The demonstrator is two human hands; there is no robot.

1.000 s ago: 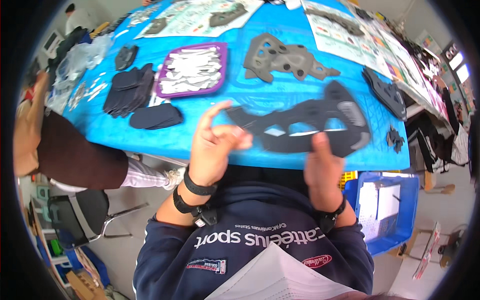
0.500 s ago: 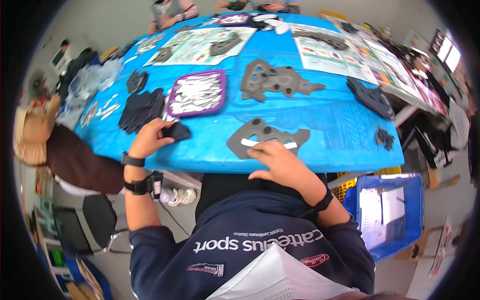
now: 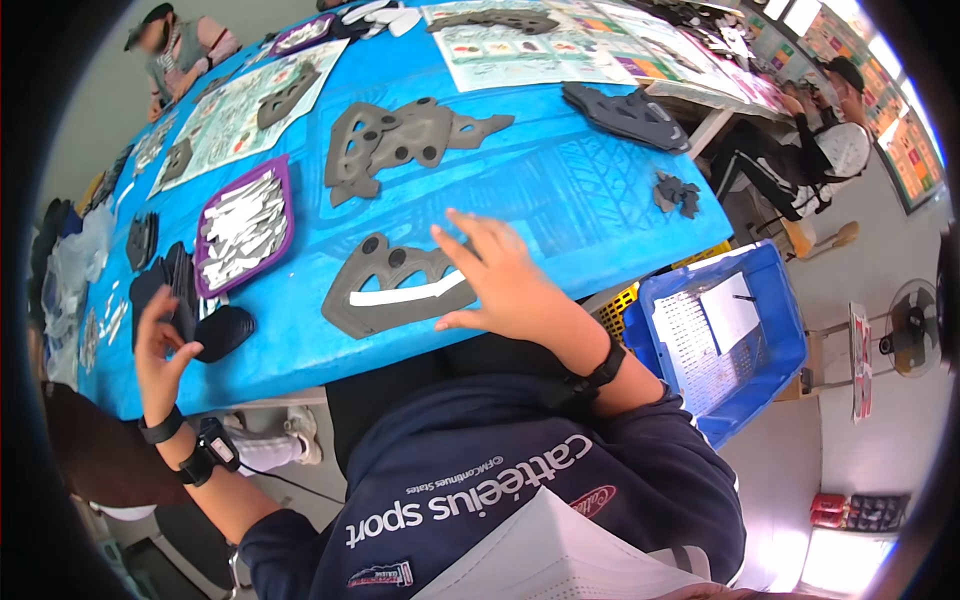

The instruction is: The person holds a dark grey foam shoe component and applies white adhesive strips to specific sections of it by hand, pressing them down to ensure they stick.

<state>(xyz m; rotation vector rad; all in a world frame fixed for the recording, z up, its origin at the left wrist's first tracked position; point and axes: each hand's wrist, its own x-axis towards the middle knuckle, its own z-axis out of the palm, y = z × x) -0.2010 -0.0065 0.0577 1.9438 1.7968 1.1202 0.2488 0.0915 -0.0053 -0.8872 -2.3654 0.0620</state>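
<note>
Just in front of me on the table lies a flat dark-grey cut-out piece (image 3: pixel 345 312) with large holes. A bent white strip (image 3: pixel 395 296) runs along its near part. My right hand (image 3: pixel 505 285) hovers over the right end of this piece, fingers spread and nothing in them; it hides that end. At the table's left, my left hand (image 3: pixel 160 350) is open, thumb and fingers apart. Beside its thumb sits a small stack of black rounded pads (image 3: pixel 225 333). Behind it stand more dark pads (image 3: pixel 180 285), partly covered by the fingers.
A purple tray (image 3: pixel 288 215) holds many white strips. Further grey cut-out pieces (image 3: pixel 405 140) lie beyond, with a dark stack (image 3: pixel 630 118) at the far right and grey scraps (image 3: pixel 677 194) near the right edge. A blue crate (image 3: pixel 780 310) stands right of the table. Other people sit around.
The view has swung to the right. My right hand has lifted off the white strip and spread its fingers. My left hand has come away from the black pads.
</note>
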